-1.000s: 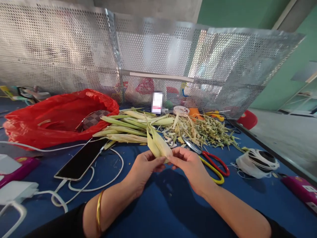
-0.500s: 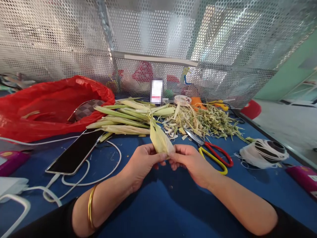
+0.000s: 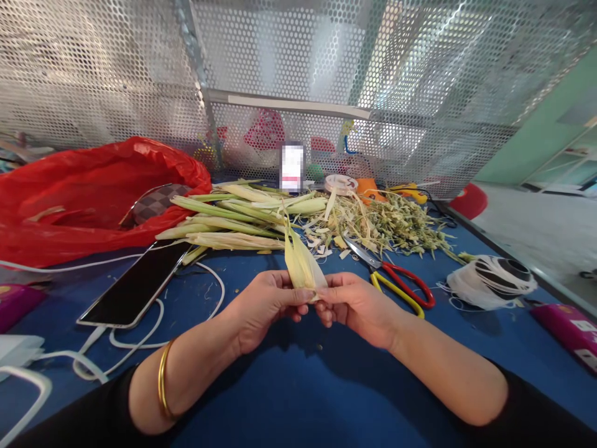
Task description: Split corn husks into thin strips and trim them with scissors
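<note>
Leaf strip [image 3: 302,267], pale yellow-green, sits pinched between our left hand [image 3: 261,305] and right hand [image 3: 359,305] above the blue table [image 3: 298,386]. Farther: phone [image 3: 135,283] left, scissors [image 3: 396,280] right, leaf pile [image 3: 233,218], then perforated metal screen [image 3: 280,62].

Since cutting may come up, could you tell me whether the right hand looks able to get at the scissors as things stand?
Probably yes: the scissors lie uncovered on the blue table just beyond the right hand, though that hand is pinching the husk leaf.
</note>
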Demonstrator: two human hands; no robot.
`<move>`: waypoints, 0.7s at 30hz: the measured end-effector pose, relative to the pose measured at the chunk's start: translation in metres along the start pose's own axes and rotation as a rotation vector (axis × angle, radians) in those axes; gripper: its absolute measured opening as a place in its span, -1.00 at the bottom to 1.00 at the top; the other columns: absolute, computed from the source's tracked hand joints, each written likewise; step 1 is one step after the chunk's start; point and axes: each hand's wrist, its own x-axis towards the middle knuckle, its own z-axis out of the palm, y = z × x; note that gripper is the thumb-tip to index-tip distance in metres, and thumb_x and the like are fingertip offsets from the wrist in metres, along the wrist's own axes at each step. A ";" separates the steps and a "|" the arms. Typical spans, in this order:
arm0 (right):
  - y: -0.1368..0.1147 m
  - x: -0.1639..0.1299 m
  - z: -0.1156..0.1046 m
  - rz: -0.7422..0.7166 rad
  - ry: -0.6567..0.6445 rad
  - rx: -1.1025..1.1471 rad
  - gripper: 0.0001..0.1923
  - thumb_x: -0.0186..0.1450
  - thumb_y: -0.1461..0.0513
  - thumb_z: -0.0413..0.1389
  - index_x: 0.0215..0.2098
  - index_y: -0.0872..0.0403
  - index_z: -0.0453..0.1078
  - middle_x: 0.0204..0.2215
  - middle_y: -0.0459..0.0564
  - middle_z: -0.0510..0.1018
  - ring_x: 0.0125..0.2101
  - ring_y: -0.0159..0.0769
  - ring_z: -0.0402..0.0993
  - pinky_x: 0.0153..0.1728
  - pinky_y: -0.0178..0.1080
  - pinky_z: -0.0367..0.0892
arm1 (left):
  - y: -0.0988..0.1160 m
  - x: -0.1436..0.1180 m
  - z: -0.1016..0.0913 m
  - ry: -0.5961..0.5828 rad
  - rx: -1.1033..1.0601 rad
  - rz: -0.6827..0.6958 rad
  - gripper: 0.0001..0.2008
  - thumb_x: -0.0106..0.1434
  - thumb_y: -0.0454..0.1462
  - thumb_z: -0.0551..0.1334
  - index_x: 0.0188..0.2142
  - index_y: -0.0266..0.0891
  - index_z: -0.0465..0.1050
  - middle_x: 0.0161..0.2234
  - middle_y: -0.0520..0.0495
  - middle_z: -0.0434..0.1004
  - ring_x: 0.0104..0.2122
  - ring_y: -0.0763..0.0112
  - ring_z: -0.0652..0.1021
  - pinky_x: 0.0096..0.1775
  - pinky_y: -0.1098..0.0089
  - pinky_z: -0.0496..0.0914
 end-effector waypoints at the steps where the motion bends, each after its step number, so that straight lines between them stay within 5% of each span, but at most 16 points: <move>1: 0.000 0.000 0.000 0.008 -0.003 0.004 -0.83 0.04 0.24 0.27 -0.47 0.21 0.43 -0.61 -0.11 0.39 -0.61 -0.50 0.28 -0.53 -0.36 0.19 | 0.000 0.000 0.000 -0.003 0.000 -0.002 -0.78 -0.08 -0.29 0.40 -0.39 -0.35 0.56 -0.50 -0.06 0.51 -0.58 0.59 0.37 -0.49 0.52 0.24; 21: -0.003 -0.003 0.001 0.065 -0.069 0.067 -0.84 0.06 0.26 0.26 -0.47 0.22 0.43 -0.61 -0.12 0.39 -0.62 -0.52 0.25 -0.51 -0.34 0.23 | 0.002 0.002 -0.011 -0.109 0.014 -0.045 -0.80 -0.05 -0.31 0.40 -0.37 -0.34 0.58 -0.48 -0.06 0.52 -0.58 0.60 0.37 -0.48 0.54 0.30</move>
